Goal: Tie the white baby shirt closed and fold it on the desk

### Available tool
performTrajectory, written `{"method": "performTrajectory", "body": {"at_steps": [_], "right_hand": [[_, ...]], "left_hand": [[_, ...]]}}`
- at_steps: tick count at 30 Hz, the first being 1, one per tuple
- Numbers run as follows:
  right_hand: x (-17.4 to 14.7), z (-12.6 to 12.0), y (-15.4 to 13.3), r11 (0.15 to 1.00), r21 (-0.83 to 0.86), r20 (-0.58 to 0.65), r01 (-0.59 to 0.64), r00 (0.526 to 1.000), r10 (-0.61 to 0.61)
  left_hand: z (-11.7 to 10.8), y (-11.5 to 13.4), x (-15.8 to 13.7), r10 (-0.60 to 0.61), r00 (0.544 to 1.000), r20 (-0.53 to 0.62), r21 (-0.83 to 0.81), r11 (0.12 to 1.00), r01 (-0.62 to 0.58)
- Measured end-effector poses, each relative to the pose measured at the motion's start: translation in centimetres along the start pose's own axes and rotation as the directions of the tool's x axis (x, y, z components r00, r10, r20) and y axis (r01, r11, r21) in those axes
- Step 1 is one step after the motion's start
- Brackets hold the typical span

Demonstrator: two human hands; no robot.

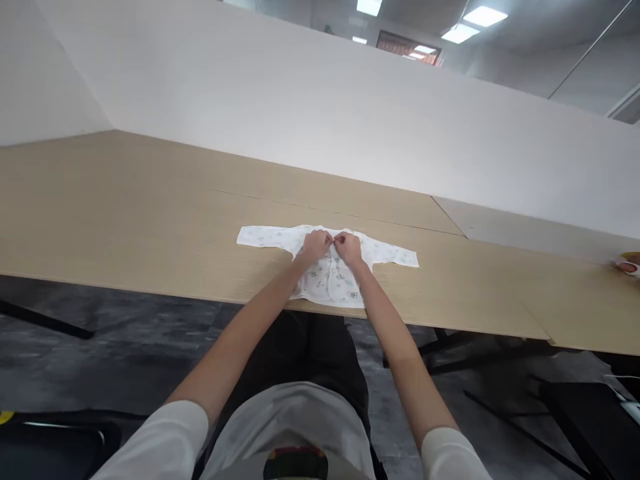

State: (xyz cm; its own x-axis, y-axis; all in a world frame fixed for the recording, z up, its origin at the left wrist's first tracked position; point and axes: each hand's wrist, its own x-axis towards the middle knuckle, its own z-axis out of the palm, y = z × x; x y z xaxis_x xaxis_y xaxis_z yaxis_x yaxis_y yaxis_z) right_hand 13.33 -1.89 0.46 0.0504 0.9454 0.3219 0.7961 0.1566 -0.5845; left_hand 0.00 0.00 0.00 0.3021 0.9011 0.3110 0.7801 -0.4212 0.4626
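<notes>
Head view: no brand, label or readable writing shows anywhere. Just below the middle of the frame a small baby shirt point(327, 267) lies flat on a wooden table point(125, 220), its hem at the table's near edge. The cloth is soft, thin and white, dotted with tiny pale blue and pink prints too small to make out; both long sleeves stretch straight out, one toward the left, one toward the right, giving a wide T shape. The left hand point(316, 245) and the right hand point(347, 248) meet at the neckline in the centre of the shirt, fingers curled tight and pinching the fabric at the front opening, knuckles nearly touching. Bare forearms run down to white sleeves at the bottom of the frame. The tabletop is pale, matt wood grain with straight seams between panels. Behind it rises a plain white partition point(350, 113), smooth and angular. At the far right edge sits a small round object point(629, 265), partly cut off.
</notes>
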Motion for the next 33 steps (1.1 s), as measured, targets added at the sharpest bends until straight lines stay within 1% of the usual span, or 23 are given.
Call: {"method": "performTrajectory", "body": {"at_steps": [5, 12, 16, 19, 25, 27, 29, 31, 33], "right_hand": [[-0.1, 0.0, 0.0, 0.991, 0.133, -0.006, -0.034, 0.999, 0.035], [0.0, -0.1, -0.1, 0.968, 0.193, -0.056, -0.161, 0.983, 0.174], [0.1, -0.2, 0.2, 0.945, 0.272, -0.026, -0.179, 0.981, 0.194], [0.0, -0.2, 0.3, 0.939, 0.297, -0.002, -0.173, 0.983, 0.182], [0.0, -0.7, -0.1, 0.936, 0.295, 0.035, -0.193, 0.981, 0.191], [0.0, -1.4, -0.3, 0.929, 0.298, 0.074, -0.22, 0.975, 0.208], [-0.1, -2.1, -0.6, 0.942, 0.243, 0.119, -0.23, 0.971, 0.207], [-0.5, -2.8, -0.9, 0.971, 0.149, 0.162, -0.187, 0.973, 0.162], [-1.3, -3.2, -1.0, 0.991, 0.075, 0.211, -0.107, 0.973, 0.089]], "left_hand": [[0.4, -0.2, -0.2, 0.035, 0.999, -0.012, 0.033, 0.999, -0.035], [0.4, 0.0, -0.2, 0.099, 0.993, -0.057, 0.036, 0.995, -0.097], [0.2, 0.0, -0.2, 0.13, 0.99, -0.047, -0.024, 0.991, -0.131], [0.1, 0.1, -0.3, 0.14, 0.99, -0.034, -0.043, 0.989, -0.142], [0.0, 0.0, -0.3, 0.131, 0.99, -0.045, -0.06, 0.989, -0.134], [-0.3, -0.2, -0.6, 0.102, 0.994, -0.03, -0.094, 0.99, -0.104], [-0.8, -0.5, -1.2, 0.059, 0.998, 0.007, -0.102, 0.993, -0.058], [-1.5, -0.6, -2.0, 0.034, 0.999, 0.042, -0.054, 0.998, -0.031], [-2.0, -0.5, -2.8, 0.045, 0.998, 0.053, 0.009, 0.999, -0.045]]}}
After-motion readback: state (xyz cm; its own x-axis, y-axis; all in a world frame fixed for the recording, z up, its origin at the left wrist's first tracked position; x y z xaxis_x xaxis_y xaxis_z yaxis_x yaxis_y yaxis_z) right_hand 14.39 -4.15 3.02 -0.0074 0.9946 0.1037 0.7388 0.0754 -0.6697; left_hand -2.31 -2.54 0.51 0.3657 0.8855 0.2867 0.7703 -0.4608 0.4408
